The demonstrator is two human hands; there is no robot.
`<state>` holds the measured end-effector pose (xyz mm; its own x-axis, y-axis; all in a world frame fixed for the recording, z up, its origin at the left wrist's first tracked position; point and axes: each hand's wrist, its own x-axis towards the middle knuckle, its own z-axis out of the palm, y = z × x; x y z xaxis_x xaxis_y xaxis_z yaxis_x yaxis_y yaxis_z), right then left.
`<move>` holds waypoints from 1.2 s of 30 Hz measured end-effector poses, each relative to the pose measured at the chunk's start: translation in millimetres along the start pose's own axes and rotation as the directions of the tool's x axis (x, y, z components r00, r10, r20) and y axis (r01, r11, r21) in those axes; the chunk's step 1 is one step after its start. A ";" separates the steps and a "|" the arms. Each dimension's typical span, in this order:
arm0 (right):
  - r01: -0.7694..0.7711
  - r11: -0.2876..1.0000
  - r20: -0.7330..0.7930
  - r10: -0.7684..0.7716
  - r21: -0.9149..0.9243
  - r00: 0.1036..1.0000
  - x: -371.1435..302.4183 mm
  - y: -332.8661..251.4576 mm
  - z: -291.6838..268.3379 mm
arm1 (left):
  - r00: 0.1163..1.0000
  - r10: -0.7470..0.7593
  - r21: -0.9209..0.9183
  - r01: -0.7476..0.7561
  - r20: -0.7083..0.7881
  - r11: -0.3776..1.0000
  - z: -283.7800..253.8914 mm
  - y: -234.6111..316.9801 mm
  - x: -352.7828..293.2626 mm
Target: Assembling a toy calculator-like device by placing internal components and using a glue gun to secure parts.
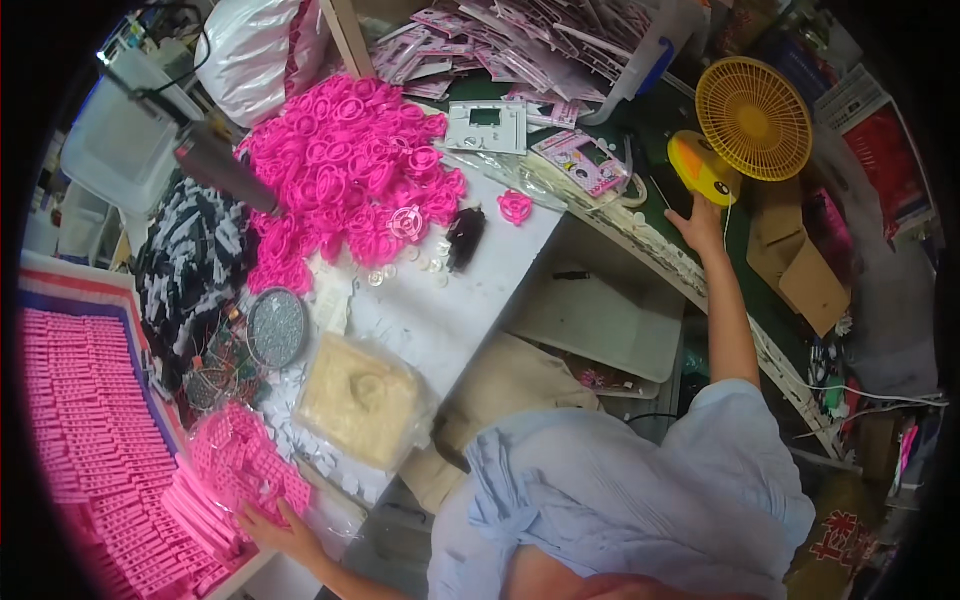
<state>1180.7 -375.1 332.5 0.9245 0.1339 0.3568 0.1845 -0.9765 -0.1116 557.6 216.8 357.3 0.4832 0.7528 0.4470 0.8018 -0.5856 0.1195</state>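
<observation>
My left hand [283, 534] is at the lower left, open, its fingers spread at the edge of a clear bag of pink plastic grid parts [248, 462]. Beside those fingers runs a stack of long pink plastic strips [200, 508]. My right hand [700, 228] reaches far to the right, to the lower edge of a small yellow fan [707, 165] with a duck-face base and a round grille. It looks open, a finger stretched to the left; part of it is hidden against the fan base, and whether it grips the fan is unclear.
A heap of bright pink ring-shaped parts [345, 165] covers the far part of the white table [490, 260]. Nearer are a grey dish of small metal pieces [277, 328] and a bagged cream block [358, 400]. A powered screwdriver [225, 165] hangs at the upper left.
</observation>
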 end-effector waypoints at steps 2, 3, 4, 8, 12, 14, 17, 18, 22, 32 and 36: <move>-0.051 0.991 0.083 0.041 0.124 0.996 5.9 5.8 1.4 | 1.000 0.000 0.002 0.000 -0.002 1.000 -0.9 -2.8 -0.3; -0.079 0.979 0.130 0.055 0.186 0.990 8.0 4.0 1.1 | 1.000 0.013 -0.003 -0.013 -0.006 1.000 -2.3 -5.6 -1.3; -0.073 0.979 0.124 0.050 0.190 0.991 10.5 4.2 5.9 | 1.000 0.026 -0.007 -0.026 -0.010 1.000 -3.0 -7.9 -2.0; -0.057 0.978 0.125 0.032 0.203 0.992 19.6 14.7 13.1 | 1.000 0.010 0.003 -0.010 0.030 1.000 -3.5 -8.6 -1.0; -0.086 0.965 0.159 0.047 0.247 0.986 21.1 14.1 7.4 | 0.998 -0.010 0.009 0.011 -0.054 1.000 -20.3 -3.9 10.9; -0.012 0.995 0.117 0.001 0.098 0.993 20.5 -7.4 4.4 | 0.949 0.156 0.252 -0.086 -0.274 0.964 -37.8 -43.6 19.8; 0.159 0.982 -0.072 -0.151 0.106 0.986 -13.9 -71.3 -43.7 | 0.916 0.090 0.350 0.057 -0.390 0.935 -46.5 -100.2 67.6; 0.252 0.939 -0.103 -0.233 0.233 0.967 -27.5 -96.7 -40.8 | 0.904 0.128 0.466 0.086 -0.408 0.881 -49.1 -128.1 83.3; 0.426 0.568 -0.038 -0.570 0.704 0.821 -85.9 -213.5 -45.6 | 0.972 -0.233 0.489 0.210 -0.015 0.846 -21.6 -248.1 120.2; 0.477 0.020 -0.323 -0.711 0.879 0.625 -89.1 -332.1 -63.2 | 0.712 0.232 0.359 0.029 -0.662 0.933 -124.9 -134.4 138.7; -0.090 -0.028 0.023 -0.852 0.996 0.523 -112.4 -381.7 -74.3 | 0.930 -0.345 -0.870 0.064 -0.126 0.490 -95.8 17.3 53.7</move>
<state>981.5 -29.9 403.9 0.3343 0.9057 0.2605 0.2440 0.1838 -0.9522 563.7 218.3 468.2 0.1290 0.8644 0.4860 0.1176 -0.5000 0.8580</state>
